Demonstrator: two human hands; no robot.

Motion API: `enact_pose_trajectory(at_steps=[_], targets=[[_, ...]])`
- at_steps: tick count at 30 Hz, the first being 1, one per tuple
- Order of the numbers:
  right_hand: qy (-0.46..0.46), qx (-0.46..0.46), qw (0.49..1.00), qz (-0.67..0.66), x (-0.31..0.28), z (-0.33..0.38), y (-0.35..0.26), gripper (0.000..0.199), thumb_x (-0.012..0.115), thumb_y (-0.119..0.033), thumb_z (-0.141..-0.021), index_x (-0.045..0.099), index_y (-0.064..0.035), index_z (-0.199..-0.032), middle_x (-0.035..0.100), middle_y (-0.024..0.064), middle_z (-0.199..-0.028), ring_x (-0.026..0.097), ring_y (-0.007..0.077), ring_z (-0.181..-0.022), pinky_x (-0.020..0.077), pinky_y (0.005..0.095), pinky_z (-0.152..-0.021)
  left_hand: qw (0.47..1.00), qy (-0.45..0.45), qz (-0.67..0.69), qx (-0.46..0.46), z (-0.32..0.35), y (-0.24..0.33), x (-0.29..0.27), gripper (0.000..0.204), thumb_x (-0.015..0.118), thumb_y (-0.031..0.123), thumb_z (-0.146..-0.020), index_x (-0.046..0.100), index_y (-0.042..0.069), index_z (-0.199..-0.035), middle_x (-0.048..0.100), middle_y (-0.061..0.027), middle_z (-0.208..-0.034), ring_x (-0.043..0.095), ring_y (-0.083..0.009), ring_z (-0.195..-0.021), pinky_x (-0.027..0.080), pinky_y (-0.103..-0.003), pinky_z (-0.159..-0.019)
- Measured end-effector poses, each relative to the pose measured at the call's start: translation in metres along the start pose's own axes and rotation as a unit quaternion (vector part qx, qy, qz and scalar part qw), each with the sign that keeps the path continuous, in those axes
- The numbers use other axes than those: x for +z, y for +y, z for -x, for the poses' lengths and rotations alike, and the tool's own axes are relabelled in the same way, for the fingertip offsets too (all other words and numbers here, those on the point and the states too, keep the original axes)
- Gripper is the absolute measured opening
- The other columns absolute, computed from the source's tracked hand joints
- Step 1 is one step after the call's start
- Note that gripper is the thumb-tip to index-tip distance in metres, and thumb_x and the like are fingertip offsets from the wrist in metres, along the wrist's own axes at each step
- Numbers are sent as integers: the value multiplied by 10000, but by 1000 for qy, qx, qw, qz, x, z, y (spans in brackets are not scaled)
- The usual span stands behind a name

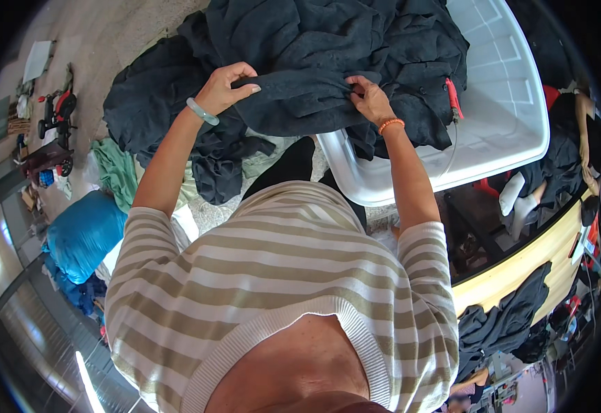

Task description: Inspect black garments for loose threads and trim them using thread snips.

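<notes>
A dark, nearly black cloth garment (293, 103) is stretched between my two hands, above a heap of similar dark garments (300, 31). My left hand (221, 88), with a pale bangle at the wrist, has the garment's left end between thumb and fingers. At the other end, my right hand (372, 103) pinches the cloth in its fingertips; an orange bead bracelet circles that wrist. Much of the heap rests in a white plastic tub (513, 131), and part of it spills over to the left. A small red tool (453, 100) with a cord lies on the cloth near the tub's wall.
On the left are a green cloth (114, 172), a stuffed blue bag (87, 234) and, farther off, a red-and-black scooter (58, 117). To the right stands a wooden table (500, 282) with dark cloth hanging on it. Another person's arm (584, 131) and feet show beyond the tub.
</notes>
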State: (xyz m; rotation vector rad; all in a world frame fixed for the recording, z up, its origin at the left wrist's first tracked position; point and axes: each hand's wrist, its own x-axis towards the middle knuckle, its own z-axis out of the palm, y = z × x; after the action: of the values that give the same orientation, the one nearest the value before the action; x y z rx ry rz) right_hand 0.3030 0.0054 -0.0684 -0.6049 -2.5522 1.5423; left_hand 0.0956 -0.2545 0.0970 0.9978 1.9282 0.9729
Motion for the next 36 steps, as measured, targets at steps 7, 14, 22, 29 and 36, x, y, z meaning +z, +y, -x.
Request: enact_pose_trajectory(at_steps=[7, 14, 22, 29, 36], targets=[[64, -137, 987, 52, -55, 10, -53, 159, 620, -100, -868, 679, -37, -1001, 659, 134, -919, 652, 299, -865, 500, 317, -775, 1000, 17, -4, -5, 43, 14, -21, 160, 699, 58, -831, 601, 22, -952, 592, 33, -903, 547, -48, -859, 447, -211, -792], [19, -138, 979, -147, -88, -1, -110, 192, 588, -181, -953, 629, 6, -938, 514, -83, -768, 412, 3, -695, 361, 171, -608, 992, 60, 91, -62, 65, 15, -33, 184, 697, 145, -859, 668, 2, -972, 650, 32, -884, 563, -43, -821, 454, -212, -760], [-177, -84, 977, -89, -126, -18, -138, 204, 724, -175, -844, 686, 1, -939, 630, -28, -801, 541, 40, -765, 465, 212, -718, 978, 72, 186, -60, 61, -12, -71, 138, 610, 88, -914, 658, -3, -1005, 653, 27, -904, 577, -42, -800, 469, -195, -751], [-111, -97, 989, 7, -107, -101, -100, 195, 693, -167, -862, 690, -1, -965, 680, 46, -872, 600, 91, -803, 487, 236, -759, 995, 90, -24, -45, 30, -32, -93, 119, 613, 89, -899, 632, -18, -948, 608, 29, -833, 526, -42, -778, 430, -191, -727], [-78, -27, 995, -51, -71, -157, -53, 256, 655, -281, -897, 699, -31, -930, 658, 39, -775, 596, 120, -729, 481, 261, -703, 980, 139, 61, -128, 43, -67, -119, 142, 654, 89, -867, 638, -26, -950, 616, 2, -819, 531, -56, -763, 432, -206, -706]])
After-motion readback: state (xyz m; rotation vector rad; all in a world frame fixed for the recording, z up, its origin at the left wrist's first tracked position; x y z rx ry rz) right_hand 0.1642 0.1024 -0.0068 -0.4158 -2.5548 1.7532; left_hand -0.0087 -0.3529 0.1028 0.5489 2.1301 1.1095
